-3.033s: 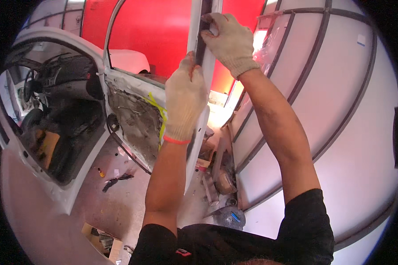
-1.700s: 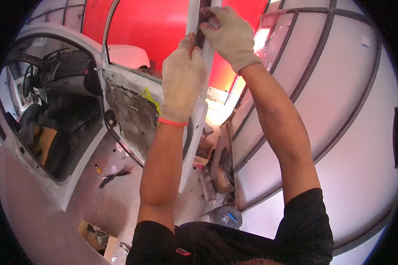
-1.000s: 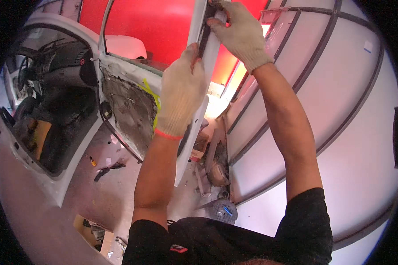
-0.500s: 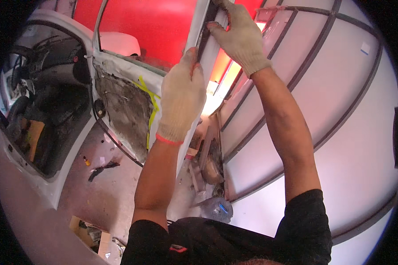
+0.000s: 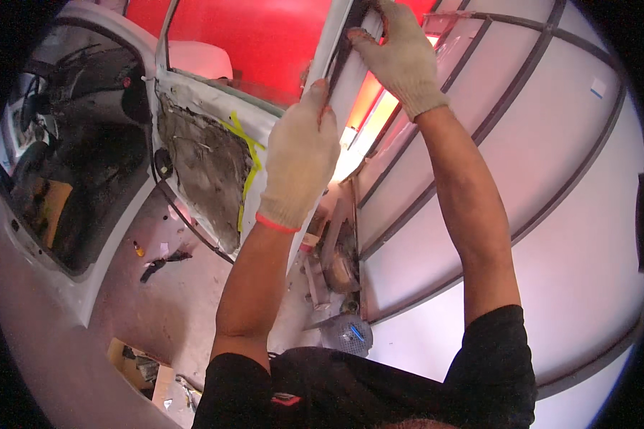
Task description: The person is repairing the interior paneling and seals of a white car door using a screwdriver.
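bright central glare, warped dark-rimmed edges

In my camera, the top edge cuts off the door [image 5: 204,154], the dark strip [image 5: 341,53] and part of the right hand [image 5: 402,61]. The left hand [image 5: 302,161] hides some of the door from me. I find the dark bits [image 5: 147,368] inside the carton [image 5: 163,386] too small to identify.

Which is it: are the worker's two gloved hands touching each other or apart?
Apart. The head view shows the left hand below the right hand, with a dark strip on the white car door visible between them.
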The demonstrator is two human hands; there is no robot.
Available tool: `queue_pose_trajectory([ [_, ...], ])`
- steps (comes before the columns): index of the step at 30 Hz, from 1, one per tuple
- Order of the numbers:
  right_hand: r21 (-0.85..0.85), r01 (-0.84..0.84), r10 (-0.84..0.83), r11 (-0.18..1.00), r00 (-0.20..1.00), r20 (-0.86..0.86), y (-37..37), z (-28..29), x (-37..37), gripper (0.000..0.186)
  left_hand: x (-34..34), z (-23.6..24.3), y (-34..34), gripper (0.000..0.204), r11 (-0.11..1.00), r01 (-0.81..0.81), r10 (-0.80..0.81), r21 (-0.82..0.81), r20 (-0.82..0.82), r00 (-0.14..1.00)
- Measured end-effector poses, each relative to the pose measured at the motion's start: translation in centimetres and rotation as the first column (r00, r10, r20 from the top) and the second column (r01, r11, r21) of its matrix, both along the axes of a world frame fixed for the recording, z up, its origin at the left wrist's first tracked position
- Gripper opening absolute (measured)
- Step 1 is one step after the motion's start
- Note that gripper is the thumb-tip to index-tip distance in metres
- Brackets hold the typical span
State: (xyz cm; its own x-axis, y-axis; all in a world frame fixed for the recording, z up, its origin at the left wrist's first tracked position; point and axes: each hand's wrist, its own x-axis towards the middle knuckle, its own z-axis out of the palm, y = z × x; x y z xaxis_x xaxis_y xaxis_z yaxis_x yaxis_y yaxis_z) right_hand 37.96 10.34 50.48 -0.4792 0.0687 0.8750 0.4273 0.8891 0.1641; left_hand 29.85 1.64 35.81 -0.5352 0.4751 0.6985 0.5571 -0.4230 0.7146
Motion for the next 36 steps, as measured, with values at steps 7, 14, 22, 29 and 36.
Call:
queue_pose_trajectory([
  [7,-0.051,-0.038,0.039,0.998,0.999,0.018,-0.7,0.2,0.0,0.067,-0.4,-0.5,1.3,0.041,0.997,-0.081,0.08,-0.018,-0.057,0.995],
  [14,-0.022,0.12,-0.117,0.993,0.988,0.1,-0.5,-0.5,0.2,0.085,-0.2,-1.5,1.4,0.04,0.996,-0.07,0.073,0.06,-0.05,0.996],
  [22,-0.08,0.06,-0.056,0.995,0.997,0.054,-0.1,-0.6,0.0,0.086,-0.5,-1.6,1.3,0.038,0.998,-0.048,0.05,0.045,-0.045,0.998],
  [29,-0.081,0.069,-0.064,0.994,0.996,0.068,-0.2,-0.9,-0.1,0.085,-0.5,-2.9,1.3,0.039,0.995,-0.06,0.065,0.084,-0.053,0.997],
  [36,-0.031,-0.06,0.062,0.998,0.997,0.044,0.6,-0.7,0.0,0.085,-1.0,-2.7,1.8,0.041,0.996,-0.072,0.076,0.05,-0.08,0.994],
])
